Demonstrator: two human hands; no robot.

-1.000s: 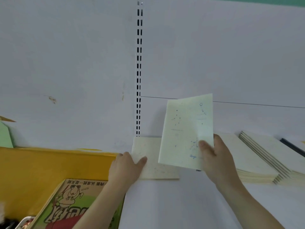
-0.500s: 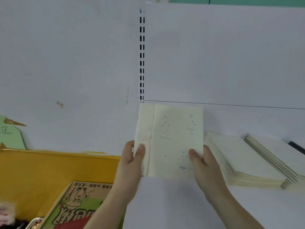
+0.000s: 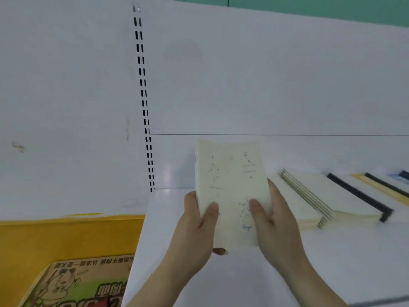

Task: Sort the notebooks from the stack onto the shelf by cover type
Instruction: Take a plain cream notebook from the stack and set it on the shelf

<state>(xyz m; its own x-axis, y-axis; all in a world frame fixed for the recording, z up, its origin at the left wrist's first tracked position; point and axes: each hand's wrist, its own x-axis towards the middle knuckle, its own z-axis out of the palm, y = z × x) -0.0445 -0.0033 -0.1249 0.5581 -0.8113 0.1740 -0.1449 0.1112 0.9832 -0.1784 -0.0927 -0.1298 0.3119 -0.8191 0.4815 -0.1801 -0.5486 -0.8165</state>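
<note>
Nearest, both hands grip a thin bundle of cream paper-covered notebooks printed with blue constellation dots [image 3: 232, 191], held upright above the white shelf [image 3: 243, 273]: left hand [image 3: 197, 229] on its left edge, right hand [image 3: 274, 220] on its right. The step looks like squaring the bundle. Next, I judge, it should go down matching the cream stacks [image 3: 309, 202] by the shelf's right rear, before the dark-spined ones [image 3: 363, 196].

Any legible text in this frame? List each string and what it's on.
Cream notebook held in both hands: small blue script word near the bottom, too blurred to read; the rest is blue dot-and-line constellation drawings.
Cartoon-cover book at lower left: large Chinese characters, upside down to the camera and blurred, not readable.
Notebook stacks on the shelf: no text visible.
</note>
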